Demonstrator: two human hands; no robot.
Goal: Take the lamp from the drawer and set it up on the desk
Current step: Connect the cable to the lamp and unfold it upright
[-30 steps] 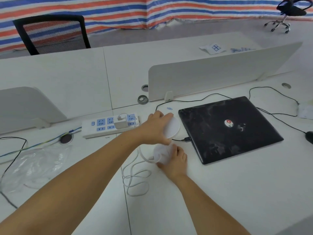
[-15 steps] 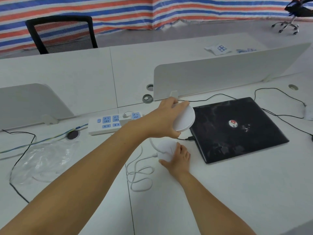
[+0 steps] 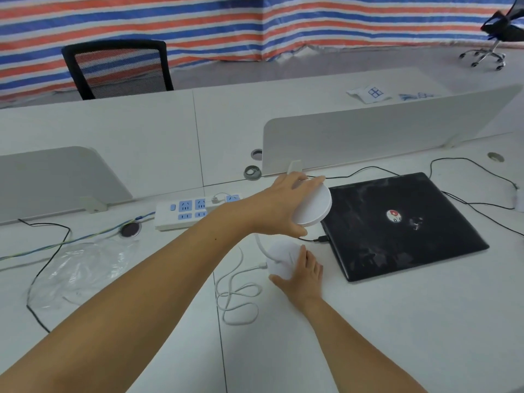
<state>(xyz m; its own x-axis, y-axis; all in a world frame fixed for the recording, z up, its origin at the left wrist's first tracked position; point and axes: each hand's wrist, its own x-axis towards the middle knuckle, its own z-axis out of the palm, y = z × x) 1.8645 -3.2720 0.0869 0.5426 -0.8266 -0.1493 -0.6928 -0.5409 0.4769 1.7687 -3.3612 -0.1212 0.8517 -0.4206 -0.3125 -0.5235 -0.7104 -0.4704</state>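
Since a second ago our left hand (image 3: 279, 207) has lifted the lamp head (image 3: 313, 207) off the table (image 3: 382, 321); it was lying flat beside the laptop (image 3: 402, 222) then, and now it is raised and tilted, its round face turned toward the laptop's near-left corner.

Nearest to us, both our bare forearms reach forward over the table. Just left of our right arm the lamp's white cord (image 3: 236, 290) lies in loose loops. Our right hand (image 3: 304, 272) presses down on the lamp base (image 3: 282, 258), fingers (image 3: 303, 255) spread flat over its top and thumb along its near edge, so the base sits on the table just left of the laptop's near corner. A thin white neck (image 3: 259, 242) curves up from the base toward the head. Our left hand's fingers are wrapped around the rim of the head, thumb below and the others over the top.

To the left lies a crumpled clear plastic bag (image 3: 82, 265), with a black cable (image 3: 42, 268) running around it. Beyond the hands sits a white power strip (image 3: 181, 214) with blue sockets and a small plug in it. Behind it stand two white dividers (image 3: 382, 131), then a second row of table, a black mesh chair (image 3: 117, 68), and a striped tarp (image 3: 255, 21) at the back.
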